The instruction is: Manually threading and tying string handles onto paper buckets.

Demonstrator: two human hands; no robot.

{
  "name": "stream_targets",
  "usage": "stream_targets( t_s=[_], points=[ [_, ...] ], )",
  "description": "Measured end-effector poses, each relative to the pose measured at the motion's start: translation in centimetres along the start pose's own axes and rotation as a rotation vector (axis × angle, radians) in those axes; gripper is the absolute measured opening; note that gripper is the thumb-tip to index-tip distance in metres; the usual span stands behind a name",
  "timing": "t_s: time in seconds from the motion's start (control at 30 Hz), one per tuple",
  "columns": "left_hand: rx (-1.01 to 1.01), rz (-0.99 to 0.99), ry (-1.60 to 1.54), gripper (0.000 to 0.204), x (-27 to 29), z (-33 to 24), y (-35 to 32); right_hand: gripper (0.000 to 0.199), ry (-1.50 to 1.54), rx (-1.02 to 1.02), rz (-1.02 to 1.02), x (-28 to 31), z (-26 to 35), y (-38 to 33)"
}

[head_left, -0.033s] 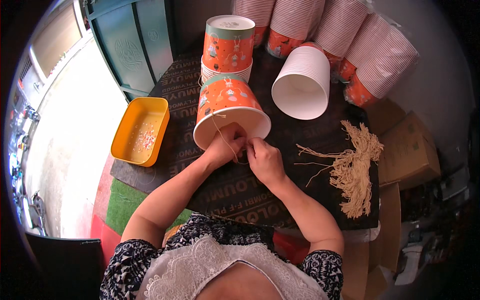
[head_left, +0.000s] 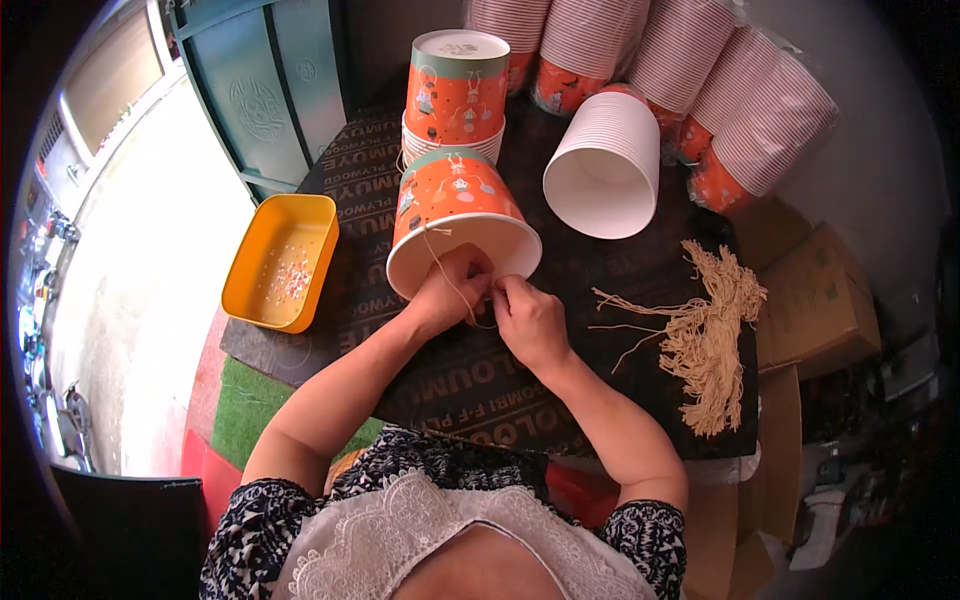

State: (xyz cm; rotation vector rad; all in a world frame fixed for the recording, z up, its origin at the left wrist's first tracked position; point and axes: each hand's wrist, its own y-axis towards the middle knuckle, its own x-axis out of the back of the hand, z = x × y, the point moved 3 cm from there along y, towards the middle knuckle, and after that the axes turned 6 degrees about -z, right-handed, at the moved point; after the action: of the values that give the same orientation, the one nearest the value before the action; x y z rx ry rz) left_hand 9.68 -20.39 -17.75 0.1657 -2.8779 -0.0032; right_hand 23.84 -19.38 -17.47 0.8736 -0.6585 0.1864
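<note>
Orange-printed paper tub (head_left: 458, 190) lies tilted over the bench (head_left: 620, 260), mouth toward the person, long axis running away, left hand (head_left: 450, 290) nearer, across the mouth, finger closure hidden, right hand (head_left: 532, 318) by the lower-right rim, fingers pinched together.

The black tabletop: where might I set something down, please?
Bare patches: between the yellow tray and the front orange bucket; between the lying white stack and the tan cords. Its right back is crowded with bagged stacks.
</note>
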Motion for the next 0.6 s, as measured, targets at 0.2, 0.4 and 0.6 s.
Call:
stream_targets(
  t_s=[0.2, 0.4, 0.6],
  points=[
    [-0.011, -0.036, -0.066, 0.018, 0.56, 0.2, -0.2, 0.009, -0.049, -0.035, -0.015, -0.78, -0.11, 0.06],
    [-0.015, -0.026, -0.082, 0.018, 0.37, 0.27, -0.08, 0.009, 0.023, -0.113, -0.05, -0.69, -0.35, 0.2],
    [0.003, -0.028, -0.037, 0.018, 0.47, 0.04, -0.12, 0.003, 0.017, -0.173, -0.025, -0.67, -0.48, 0.19]
  ],
)
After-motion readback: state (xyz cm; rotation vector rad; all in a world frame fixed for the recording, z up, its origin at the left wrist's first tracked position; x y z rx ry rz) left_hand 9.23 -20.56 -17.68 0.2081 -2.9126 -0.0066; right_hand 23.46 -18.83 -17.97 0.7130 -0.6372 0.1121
